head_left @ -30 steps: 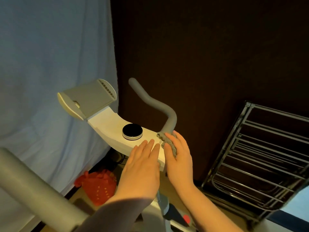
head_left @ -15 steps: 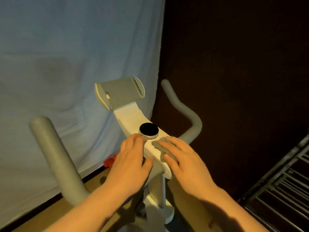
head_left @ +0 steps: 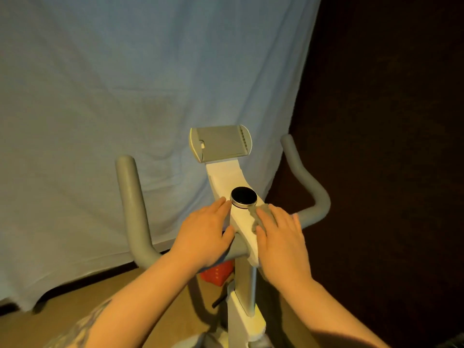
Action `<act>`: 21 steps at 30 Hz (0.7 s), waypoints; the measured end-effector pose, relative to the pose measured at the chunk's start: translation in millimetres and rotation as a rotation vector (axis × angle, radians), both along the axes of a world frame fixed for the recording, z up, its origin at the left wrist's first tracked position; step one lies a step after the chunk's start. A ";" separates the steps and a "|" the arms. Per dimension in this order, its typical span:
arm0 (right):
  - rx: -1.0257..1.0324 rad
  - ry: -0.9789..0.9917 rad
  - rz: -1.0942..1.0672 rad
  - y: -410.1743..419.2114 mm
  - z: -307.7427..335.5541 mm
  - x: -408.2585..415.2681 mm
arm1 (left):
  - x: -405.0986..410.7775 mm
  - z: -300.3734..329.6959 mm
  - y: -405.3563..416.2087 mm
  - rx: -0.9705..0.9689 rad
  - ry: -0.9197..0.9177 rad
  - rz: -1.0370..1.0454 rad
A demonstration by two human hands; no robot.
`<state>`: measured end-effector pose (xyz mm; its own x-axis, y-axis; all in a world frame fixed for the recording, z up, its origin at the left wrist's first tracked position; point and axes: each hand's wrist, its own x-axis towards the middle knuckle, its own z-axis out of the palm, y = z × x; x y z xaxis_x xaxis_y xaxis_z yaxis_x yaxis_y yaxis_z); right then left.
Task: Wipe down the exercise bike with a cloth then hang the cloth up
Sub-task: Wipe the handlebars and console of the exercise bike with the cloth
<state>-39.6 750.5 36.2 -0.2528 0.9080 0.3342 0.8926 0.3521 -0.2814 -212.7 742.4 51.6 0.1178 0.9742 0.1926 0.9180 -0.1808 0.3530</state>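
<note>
Head view looks down over both my bare forearms, which reach forward and converge on the white console [head_left: 239,219] of the exercise bike [head_left: 247,320]. My right hand [head_left: 282,237] lies palm down on the right side of the console with its fingers nearly straight and together, pressing flat on the grey cloth [head_left: 258,216]; only a crumpled corner of the cloth shows past my fingertips, just beside the round black knob [head_left: 243,199]. My left hand [head_left: 204,236] rests on the console's left edge, fingers extended toward the knob so the tips almost touch its rim, and the thumb reaches across toward the console's middle, above where the grey handlebar meets it. I cannot tell whether the left palm bears weight or only steadies. Neither hand curls round anything. Beyond the knob the console rises and narrows to the grey tablet holder [head_left: 220,143], which is tilted back toward me. The 2 grey handlebar grips flank my hands: the left grip [head_left: 130,199] stands upright well apart from my left wrist, and the right grip [head_left: 307,189] curves up close behind my right fingers. A pale blue sheet [head_left: 125,84] hangs behind the bike, with dark wall [head_left: 389,146] to the right. Below the console a red object [head_left: 218,273] sits on the tan floor [head_left: 125,292] beside the white post.
</note>
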 end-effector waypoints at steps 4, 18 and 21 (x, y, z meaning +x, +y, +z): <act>0.053 0.125 0.170 -13.3 -8.0 -3.9 | 2.4 1.1 -2.9 0.001 0.022 0.020; 0.062 0.262 0.171 -1.5 -6.9 7.0 | 2.6 -1.0 -1.8 0.057 0.030 0.104; 0.047 0.263 0.019 20.0 -5.2 -1.6 | 3.4 -1.5 -0.6 0.063 0.032 0.097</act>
<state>-41.3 770.5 31.0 -0.1688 0.8858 0.4324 0.7841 0.3864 -0.4857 -209.3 741.8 50.1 0.0310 0.9673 0.2516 0.9429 -0.1119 0.3138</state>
